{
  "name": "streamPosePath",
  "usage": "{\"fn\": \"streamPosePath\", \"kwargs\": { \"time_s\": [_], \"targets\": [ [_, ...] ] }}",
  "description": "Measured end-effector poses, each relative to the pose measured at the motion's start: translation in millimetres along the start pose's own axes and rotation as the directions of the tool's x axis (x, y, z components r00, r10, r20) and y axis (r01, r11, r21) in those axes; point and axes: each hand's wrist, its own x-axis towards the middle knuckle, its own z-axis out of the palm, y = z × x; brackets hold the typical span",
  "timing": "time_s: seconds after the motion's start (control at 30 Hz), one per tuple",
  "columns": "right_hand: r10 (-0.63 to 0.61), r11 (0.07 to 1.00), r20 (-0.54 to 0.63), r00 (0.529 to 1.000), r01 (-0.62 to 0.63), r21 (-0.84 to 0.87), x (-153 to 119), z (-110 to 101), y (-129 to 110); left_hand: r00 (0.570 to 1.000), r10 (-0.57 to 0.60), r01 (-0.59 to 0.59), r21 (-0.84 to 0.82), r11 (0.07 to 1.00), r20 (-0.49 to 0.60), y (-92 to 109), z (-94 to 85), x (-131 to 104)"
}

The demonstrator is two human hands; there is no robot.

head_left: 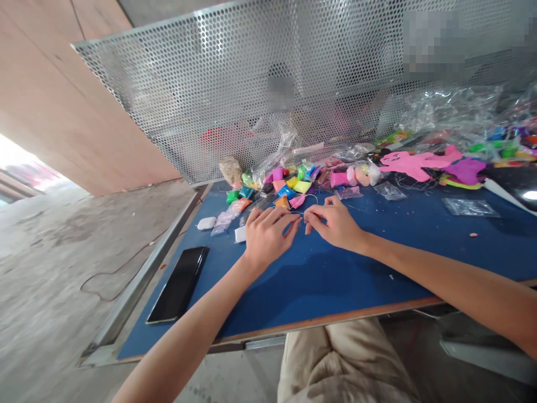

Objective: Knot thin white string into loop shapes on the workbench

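Observation:
Over the blue table my left hand (267, 234) and my right hand (335, 224) meet almost fingertip to fingertip. Between them runs a thin white cord (314, 196), its free part curving up in a small loop behind the fingers. Each hand is closed in a pinch on it; whether it is string or wire I cannot make out. Just beyond the fingers lies a pile of small coloured clay packets, among them a blue packet (286, 192), a pink packet (297, 201) and an orange packet (282, 202). A white block (240, 234) is partly hidden by my left hand.
A black phone (178, 285) lies at the table's left edge. Behind stands a perforated metal panel (235, 73). Pink felt-like figures (413, 163), clear plastic bags (470, 207) and more coloured packets lie along the back and right. A white case (206, 223) sits far left.

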Motion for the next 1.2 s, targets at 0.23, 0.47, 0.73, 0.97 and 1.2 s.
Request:
{"fn": "streamPosePath", "kwargs": {
  "time_s": [0.23,0.47,0.73,0.97,1.2],
  "targets": [
    [-0.096,0.970,0.005,0.995,0.095,-0.222,0.1,-1.0,4.4,0.972,-0.201,0.230,-0.300,0.926,0.124,8.4,1.0,2.3],
    [-0.169,0.921,0.009,0.986,0.161,-0.354,2.5,-0.1,11.6,0.978,-0.164,0.197,-0.308,0.931,0.129,2.2,2.5,2.3],
    [0.025,0.999,0.080,0.996,-0.028,0.045,6.1,-8.6,9.6,0.967,-0.248,0.224,-0.274,0.935,-0.059,-8.5,3.4,4.7],
    [0.150,0.803,0.363,0.920,-0.327,0.498,7.5,-8.6,16.3,0.993,-0.100,0.107,-0.141,0.984,0.058,-6.9,8.8,1.5],
    [0.145,0.839,0.362,0.921,-0.309,0.449,6.8,-7.5,9.3,0.996,-0.082,0.086,-0.135,0.987,0.041,-13.2,9.7,-2.7]
  ]
}}
